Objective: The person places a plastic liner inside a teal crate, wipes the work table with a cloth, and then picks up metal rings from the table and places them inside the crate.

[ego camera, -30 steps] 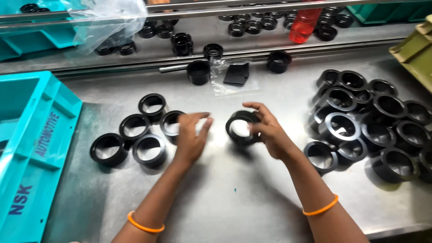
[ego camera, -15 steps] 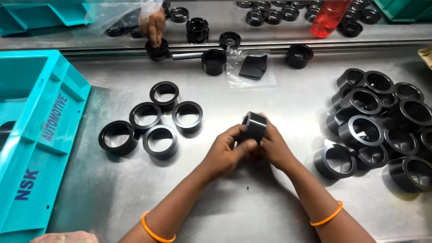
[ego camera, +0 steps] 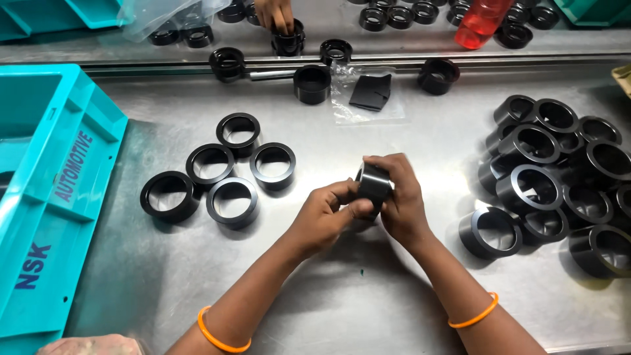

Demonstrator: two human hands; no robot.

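Head view: left hand and right hand both grasp 1 black cylindrical metal ring above steel table.

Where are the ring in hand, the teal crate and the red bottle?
held black ring [ego camera: 374,182]: head view, outer wall between both hands.
teal crate [ego camera: 98,141]: head view, right rim.
red bottle [ego camera: 483,20]: head view, body.

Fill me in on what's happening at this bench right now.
A person holds one black ring up off the steel table with both hands, the left hand and the right hand gripping it from either side. Five similar rings lie flat in a cluster to the left, beside a teal crate. A jumbled pile of rings sits to the right. Another person's hand touches stacked rings at the far edge.
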